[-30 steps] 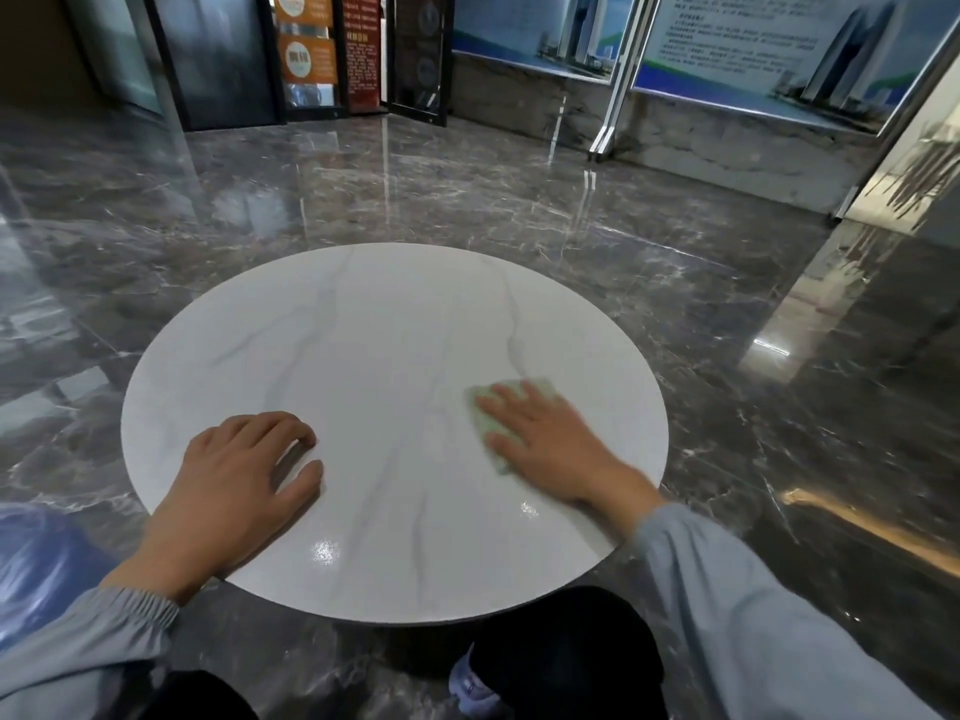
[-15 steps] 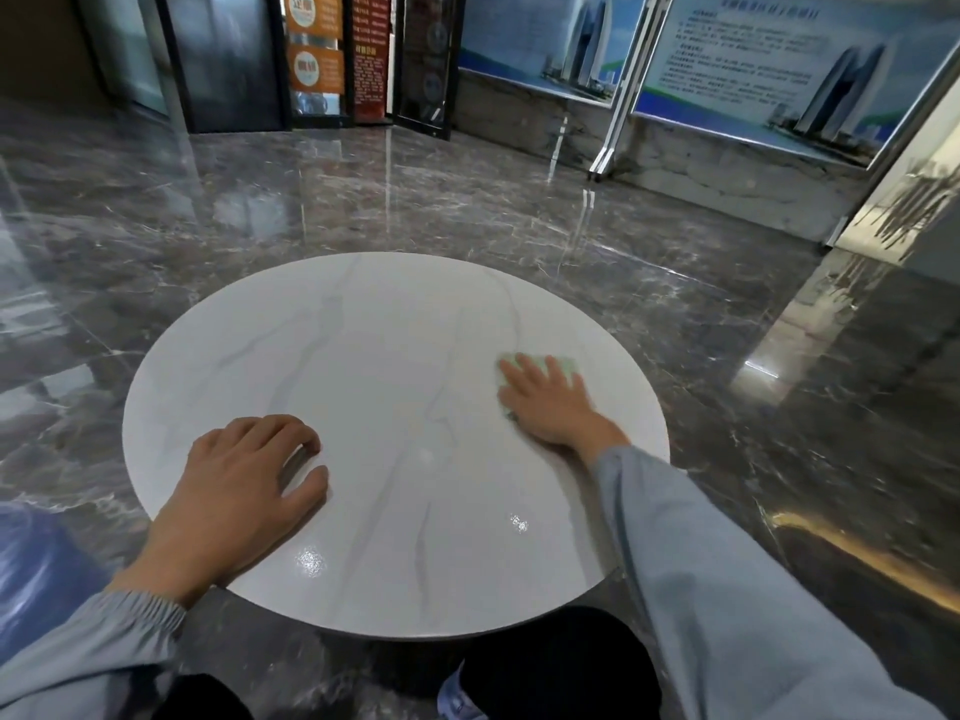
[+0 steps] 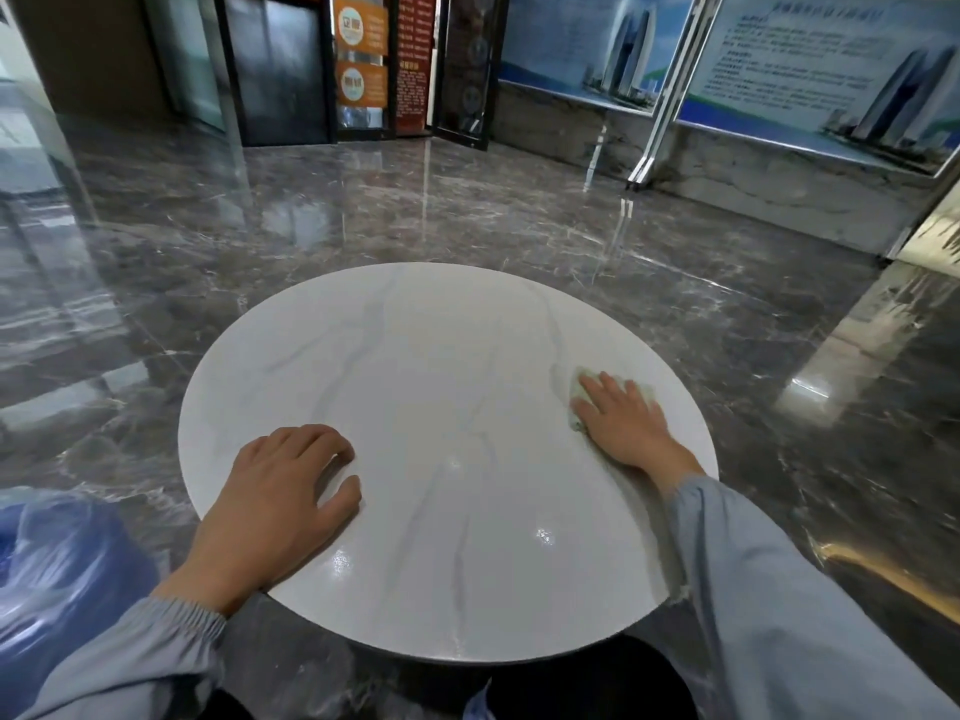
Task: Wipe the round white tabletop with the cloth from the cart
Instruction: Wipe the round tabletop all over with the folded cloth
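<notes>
A: Cloth, where?

B: Pale green cloth (image 3: 575, 405) on the right side of the round white tabletop (image 3: 447, 387), near the rim. Mostly hidden under the right hand (image 3: 623, 423); only its edges show.

A: Grip?

B: Right hand flat, fingers straight, pressing the cloth down. Left hand (image 3: 280, 501) rests on the near left of the top, fingers loosely bent, holding nothing.

A: Cut off?

B: Table base hidden. Blue plastic bag (image 3: 57, 563) lower left, cropped, blurred; contents can't be told.
</notes>
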{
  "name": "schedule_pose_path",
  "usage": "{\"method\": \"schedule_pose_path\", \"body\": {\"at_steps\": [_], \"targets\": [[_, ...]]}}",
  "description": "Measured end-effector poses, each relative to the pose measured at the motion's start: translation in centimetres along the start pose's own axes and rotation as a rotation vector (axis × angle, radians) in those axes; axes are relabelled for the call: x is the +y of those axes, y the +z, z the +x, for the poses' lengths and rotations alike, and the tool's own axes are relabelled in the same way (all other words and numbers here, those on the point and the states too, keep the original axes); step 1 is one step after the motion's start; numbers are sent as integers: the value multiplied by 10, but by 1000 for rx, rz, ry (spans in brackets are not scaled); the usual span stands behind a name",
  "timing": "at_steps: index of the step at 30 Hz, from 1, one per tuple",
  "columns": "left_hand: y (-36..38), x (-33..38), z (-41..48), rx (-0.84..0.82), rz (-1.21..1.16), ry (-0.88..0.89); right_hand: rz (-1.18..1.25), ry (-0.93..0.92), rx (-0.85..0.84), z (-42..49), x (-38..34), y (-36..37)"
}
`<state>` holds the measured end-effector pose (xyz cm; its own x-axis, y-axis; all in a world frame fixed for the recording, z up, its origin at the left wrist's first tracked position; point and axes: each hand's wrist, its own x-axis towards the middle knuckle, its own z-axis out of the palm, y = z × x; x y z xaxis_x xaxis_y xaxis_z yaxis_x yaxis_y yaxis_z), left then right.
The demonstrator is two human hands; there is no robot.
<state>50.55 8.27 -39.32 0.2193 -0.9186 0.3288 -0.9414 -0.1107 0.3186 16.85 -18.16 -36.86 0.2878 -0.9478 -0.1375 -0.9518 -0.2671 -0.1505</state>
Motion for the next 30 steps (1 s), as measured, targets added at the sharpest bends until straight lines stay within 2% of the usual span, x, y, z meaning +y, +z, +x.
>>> {"method": "schedule_pose_path", "body": {"at_steps": [4, 9, 12, 19, 22, 25, 27, 30], "targets": [[1, 2, 0, 18, -19, -10, 29, 204, -9, 17, 57, -15], [4, 0, 2, 33, -16, -3, 49, 246, -74, 41, 36, -19], [4, 0, 1, 41, -10, 2, 35, 70, -103, 48, -19, -13], [4, -3, 1, 32, -25, 8, -63, -555, -179, 12, -222, 33], [3, -4, 0, 52, -37, 6, -55, -645, -182, 1, -242, 35], [2, -4, 0, 48, -40, 17, -26, -559, -135, 18, -207, 26], [1, -3, 0, 54, -62, 12, 18, -385, -102, 33, -164, 12], [1, -2, 1, 60, -80, 16, -62, -183, -57, 43, -78, -11]]}}
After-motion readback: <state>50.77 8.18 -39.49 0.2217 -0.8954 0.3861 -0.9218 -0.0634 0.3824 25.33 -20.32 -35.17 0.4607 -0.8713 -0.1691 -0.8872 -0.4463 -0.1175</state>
